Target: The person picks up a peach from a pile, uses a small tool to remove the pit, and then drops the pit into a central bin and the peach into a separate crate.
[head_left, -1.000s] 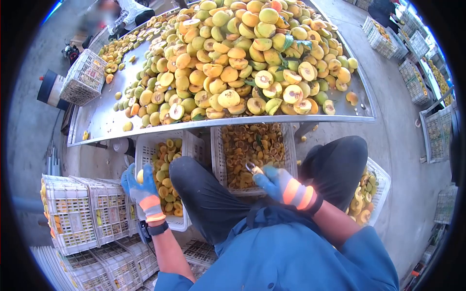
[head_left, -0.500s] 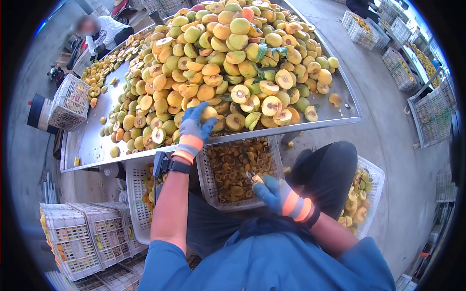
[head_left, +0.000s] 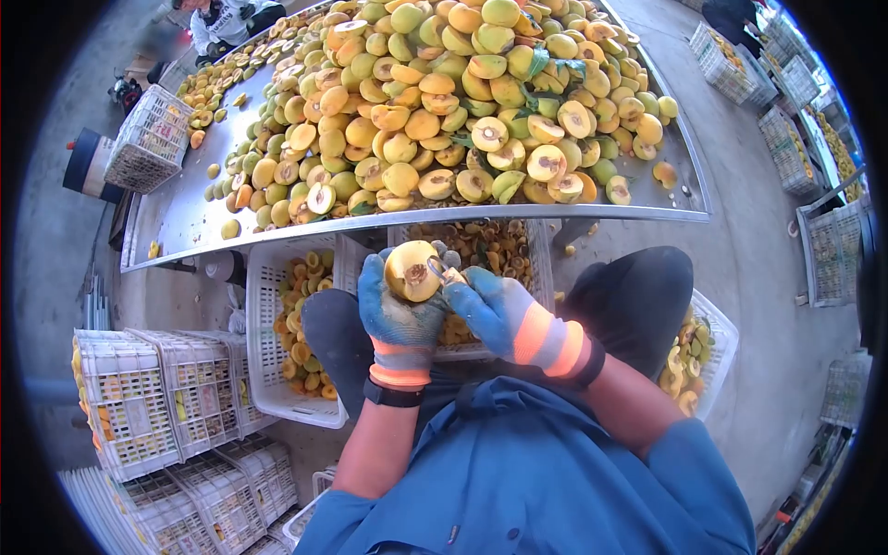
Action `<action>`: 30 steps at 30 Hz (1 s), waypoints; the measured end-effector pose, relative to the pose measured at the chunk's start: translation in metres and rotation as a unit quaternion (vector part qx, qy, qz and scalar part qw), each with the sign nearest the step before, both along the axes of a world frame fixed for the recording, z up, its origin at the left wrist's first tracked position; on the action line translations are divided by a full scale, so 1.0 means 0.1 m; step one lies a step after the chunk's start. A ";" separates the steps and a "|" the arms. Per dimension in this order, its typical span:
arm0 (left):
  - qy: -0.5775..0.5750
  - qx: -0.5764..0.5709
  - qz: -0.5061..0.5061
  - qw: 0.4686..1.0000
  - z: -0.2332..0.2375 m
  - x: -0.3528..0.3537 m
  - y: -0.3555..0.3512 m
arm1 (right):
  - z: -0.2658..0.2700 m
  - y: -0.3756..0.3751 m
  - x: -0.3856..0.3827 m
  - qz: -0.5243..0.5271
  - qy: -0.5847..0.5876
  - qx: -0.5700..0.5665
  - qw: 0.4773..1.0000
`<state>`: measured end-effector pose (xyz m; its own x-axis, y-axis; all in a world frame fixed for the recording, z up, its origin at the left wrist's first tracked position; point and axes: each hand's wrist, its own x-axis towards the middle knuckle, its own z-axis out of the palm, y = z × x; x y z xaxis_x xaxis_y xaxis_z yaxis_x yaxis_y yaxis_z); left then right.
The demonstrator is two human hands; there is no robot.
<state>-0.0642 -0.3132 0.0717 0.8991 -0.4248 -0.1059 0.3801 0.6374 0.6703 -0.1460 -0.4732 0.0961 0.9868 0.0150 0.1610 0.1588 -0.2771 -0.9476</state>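
A halved yellow fruit sits in my left hand, cut face up, with a brown hollow in its middle. My right hand, in a blue and grey glove with orange bands, is closed on a small tool whose curved metal end touches the cut face. Both hands are above a crate of brown fruit pieces, in front of the metal table. A big heap of halved fruit lies on that table.
White crates with fruit stand left and right of my knees. Stacked crates are at the lower left. One crate stands beside the table's left end. A co-worker sits at the far left.
My left hand has come back from the heap with a fruit half and turned it cut face up. My right hand has moved up and left, bringing the tool to it.
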 end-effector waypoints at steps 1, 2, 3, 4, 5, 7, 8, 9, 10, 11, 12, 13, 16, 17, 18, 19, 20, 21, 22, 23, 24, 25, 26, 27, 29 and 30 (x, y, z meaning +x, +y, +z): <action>0.009 0.024 0.013 1.000 -0.03 -0.05 -0.02 | 0.03 0.02 -0.02 -0.004 0.068 0.023 0.997; 0.011 0.027 0.023 0.999 -0.05 -0.09 -0.03 | 0.05 0.05 -0.04 -0.009 0.136 0.047 0.990; 0.012 0.029 0.033 0.999 -0.07 -0.14 -0.05 | 0.07 0.06 -0.07 -0.012 0.151 0.065 0.986; 0.013 0.032 0.043 0.999 -0.08 -0.18 -0.07 | 0.05 0.08 -0.11 -0.017 0.114 0.041 0.992; 0.021 0.038 0.059 0.997 -0.14 -0.21 -0.09 | 0.00 0.10 -0.14 -0.023 0.078 0.017 0.997; 0.076 -0.005 0.056 0.996 -0.12 -0.22 -0.13 | -0.08 0.13 -0.18 -0.051 0.028 -0.011 0.998; 0.124 -0.054 0.037 0.990 -0.09 -0.21 -0.11 | -0.13 0.16 -0.19 -0.073 0.016 -0.015 0.997; 0.171 -0.102 0.019 0.980 -0.05 -0.21 -0.10 | -0.14 0.18 -0.20 -0.094 0.004 -0.018 0.995; 0.073 0.006 0.035 0.997 -0.04 -0.22 -0.10 | -0.13 0.14 -0.20 -0.073 0.015 -0.042 0.996; -0.026 0.114 0.050 0.992 -0.03 -0.25 -0.10 | -0.12 0.07 -0.21 -0.052 0.026 -0.066 0.996; -0.058 0.140 0.034 0.988 -0.01 -0.25 -0.06 | -0.10 0.03 -0.23 -0.033 0.038 -0.089 0.995; -0.090 0.165 0.020 0.982 0.02 -0.25 -0.03 | -0.08 0.02 -0.25 -0.042 0.058 -0.084 0.994; 0.057 -0.016 -0.040 0.997 0.07 -0.20 0.07 | -0.04 -0.01 -0.29 -0.060 0.081 -0.075 0.992; 0.014 0.054 -0.057 0.997 0.11 -0.21 0.11 | -0.04 -0.02 -0.30 -0.061 0.063 -0.076 0.993; -0.012 0.083 -0.041 0.996 0.14 -0.25 0.11 | -0.04 -0.02 -0.31 -0.062 0.045 -0.077 0.994; -0.037 0.111 -0.027 0.993 0.16 -0.29 0.09 | -0.02 -0.02 -0.32 -0.059 0.047 -0.077 0.994; -0.065 0.143 -0.024 0.987 0.15 -0.32 0.10 | 0.00 -0.02 -0.33 -0.056 0.049 -0.078 0.994; -0.092 0.175 -0.021 0.980 0.15 -0.34 0.12 | 0.03 -0.01 -0.32 -0.051 0.050 -0.079 0.994; -0.121 0.210 -0.029 0.970 0.10 -0.34 0.15 | 0.07 0.00 -0.32 -0.043 0.063 -0.076 0.994; -0.137 0.221 -0.030 0.965 0.06 -0.35 0.15 | 0.10 0.01 -0.32 -0.035 0.077 -0.073 0.994; -0.152 0.231 -0.031 0.960 0.02 -0.35 0.16 | 0.11 0.02 -0.33 -0.027 0.091 -0.070 0.993; -0.153 0.217 -0.024 0.964 -0.02 -0.37 0.13 | 0.11 0.03 -0.34 -0.025 0.096 -0.075 0.992; -0.148 0.213 -0.021 0.966 -0.05 -0.37 0.13 | 0.11 0.04 -0.34 -0.022 0.100 -0.081 0.991; -0.142 0.210 -0.017 0.967 -0.09 -0.37 0.13 | 0.11 0.04 -0.35 -0.020 0.104 -0.086 0.991; -0.116 0.224 -0.019 0.968 -0.16 -0.36 0.15 | 0.07 0.05 -0.36 -0.016 0.104 -0.072 0.992; -0.109 0.217 -0.011 0.970 -0.19 -0.37 0.15 | 0.03 0.06 -0.38 -0.014 0.104 -0.065 0.992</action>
<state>-0.1016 -0.2984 0.0528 0.9112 -0.4025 -0.0873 0.2098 0.2711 0.9394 -0.1835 -0.4672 0.0987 0.9988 -0.0058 -0.0487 -0.0469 -0.4006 -0.9151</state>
